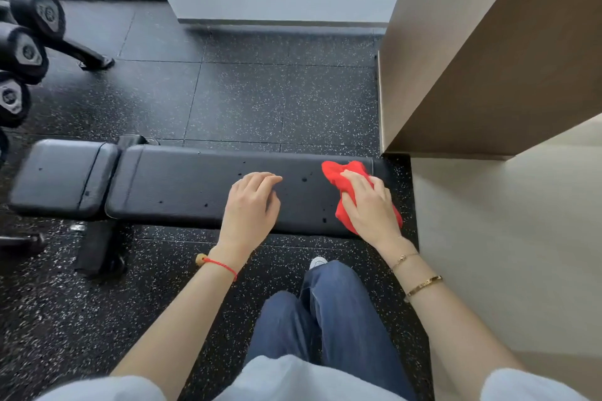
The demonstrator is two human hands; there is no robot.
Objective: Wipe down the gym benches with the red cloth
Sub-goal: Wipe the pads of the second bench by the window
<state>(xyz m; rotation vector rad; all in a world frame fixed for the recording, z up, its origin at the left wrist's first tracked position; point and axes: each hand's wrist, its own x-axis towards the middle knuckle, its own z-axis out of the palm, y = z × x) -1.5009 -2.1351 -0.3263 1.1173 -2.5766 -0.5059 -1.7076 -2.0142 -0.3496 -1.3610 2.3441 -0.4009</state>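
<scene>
A person in blue jeans leans over a black padded gym bench (182, 185) lying crosswise on speckled rubber flooring (260, 98). The right hand (369, 205), at about four o'clock from the frame's centre, presses a crumpled red cloth (338, 172) onto the bench's right end, fingers spread flat over the fabric; whether the thumb hooks under it cannot be told. The left hand (250, 205) rests near the pad's middle, fingers loosely bent and holding nothing. Dark droplets dot the pad between the hands. Black dumbbells (24, 52) sit racked at nine to ten o'clock; a tan cabinet (488, 58) rises at two o'clock.
</scene>
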